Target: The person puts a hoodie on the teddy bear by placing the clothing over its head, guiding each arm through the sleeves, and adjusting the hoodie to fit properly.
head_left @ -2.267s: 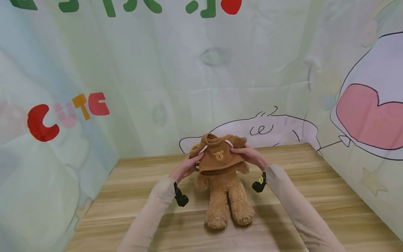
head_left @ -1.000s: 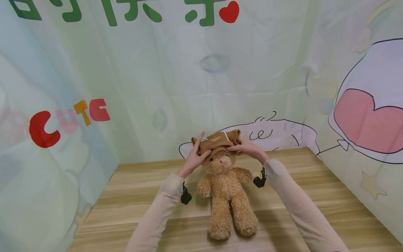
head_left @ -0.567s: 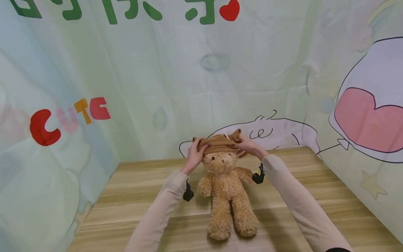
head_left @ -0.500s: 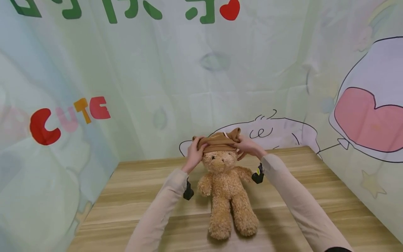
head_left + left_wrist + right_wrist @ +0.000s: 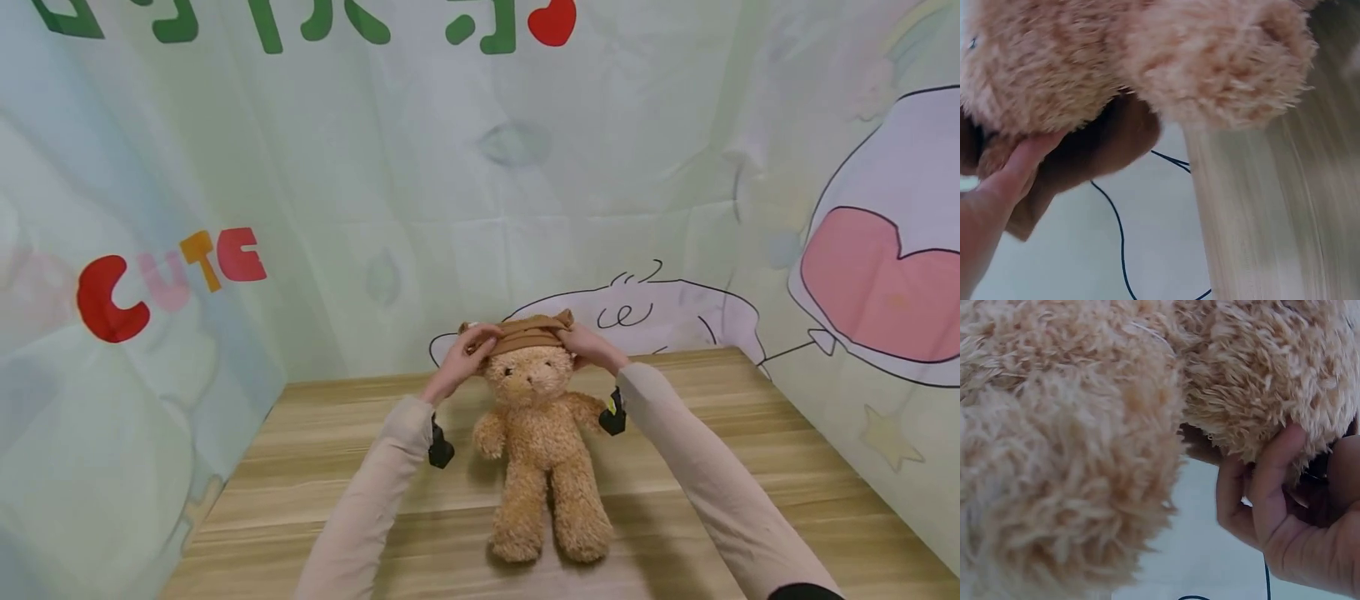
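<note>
A curly light-brown teddy bear (image 5: 543,437) lies on its back on the wooden table, legs toward me. Bunched round the top of its head is a small brown hoodie (image 5: 528,335), its hem across the forehead; eyes and nose show below. At the head's left side my left hand (image 5: 467,360) grips the hoodie's edge; in the left wrist view, the thumb (image 5: 1025,161) lies against the fur beside the brown cloth (image 5: 1107,147). My right hand (image 5: 592,343) holds the opposite edge, and its curled fingers (image 5: 1272,481) touch the head's fur in the right wrist view.
The wooden table (image 5: 337,467) reaches back to a printed cloth backdrop (image 5: 480,167), which also hangs along both sides. Each wrist carries a small black camera, such as the left wrist camera (image 5: 441,450).
Held spread over the bear's head and chest at first, the hoodie has moved up onto the top of the head, baring the face. Lately the hem sits slightly higher on the forehead.
</note>
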Motion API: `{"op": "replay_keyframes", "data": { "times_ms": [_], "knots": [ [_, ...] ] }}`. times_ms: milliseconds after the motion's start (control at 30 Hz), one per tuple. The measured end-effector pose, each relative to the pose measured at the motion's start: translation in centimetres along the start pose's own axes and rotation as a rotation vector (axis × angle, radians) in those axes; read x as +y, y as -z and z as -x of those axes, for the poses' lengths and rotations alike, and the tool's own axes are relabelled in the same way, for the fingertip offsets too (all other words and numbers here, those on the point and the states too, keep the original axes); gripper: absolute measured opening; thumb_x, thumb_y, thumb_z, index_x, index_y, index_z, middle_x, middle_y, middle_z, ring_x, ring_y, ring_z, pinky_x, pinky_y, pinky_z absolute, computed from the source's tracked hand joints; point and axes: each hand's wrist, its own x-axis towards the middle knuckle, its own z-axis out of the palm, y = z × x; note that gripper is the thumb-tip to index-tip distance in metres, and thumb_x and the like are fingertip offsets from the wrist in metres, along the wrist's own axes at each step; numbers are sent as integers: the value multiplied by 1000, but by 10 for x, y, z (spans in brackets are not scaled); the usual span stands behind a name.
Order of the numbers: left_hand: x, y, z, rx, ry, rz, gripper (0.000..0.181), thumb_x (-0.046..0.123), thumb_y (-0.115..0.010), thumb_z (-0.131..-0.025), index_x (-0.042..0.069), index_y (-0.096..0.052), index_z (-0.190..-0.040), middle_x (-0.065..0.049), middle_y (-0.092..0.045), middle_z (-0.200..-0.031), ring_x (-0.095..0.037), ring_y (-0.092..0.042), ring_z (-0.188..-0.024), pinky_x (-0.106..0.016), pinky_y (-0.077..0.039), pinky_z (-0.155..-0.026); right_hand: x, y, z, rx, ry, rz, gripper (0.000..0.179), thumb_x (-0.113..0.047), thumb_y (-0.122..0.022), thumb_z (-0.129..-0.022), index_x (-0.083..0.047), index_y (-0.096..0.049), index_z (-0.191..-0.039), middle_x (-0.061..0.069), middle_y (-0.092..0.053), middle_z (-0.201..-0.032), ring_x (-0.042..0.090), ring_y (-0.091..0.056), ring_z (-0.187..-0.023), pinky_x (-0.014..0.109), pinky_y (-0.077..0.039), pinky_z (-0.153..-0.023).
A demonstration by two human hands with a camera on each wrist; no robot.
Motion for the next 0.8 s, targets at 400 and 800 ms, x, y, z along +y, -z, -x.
{"op": "replay_keyframes", "data": {
  "times_ms": [400,800],
  "knots": [
    [2,-2,1,108,118,-195,33,16,-50,-90,4,-55,-120,-17,-57,-81,-8,-39,-53,-23,-35,-51,7,16,5,-271,-40,-191,65,-35,-36,-95,-4,-3,-143,27,-17,-139,23,-43,-104,35,-45,-88],
    [-4,-17,-4,299,157,-172,34,9,-53,-88,8,-55,-122,-12,-57,-80,-9,-41,-56,-23,-34,-52,4,13,13,-295,-31,-168,66,-39,-28,-96,-17,14,-142,24,5,-148,15,-55,-64,35,-52,-71]
  ]
}}
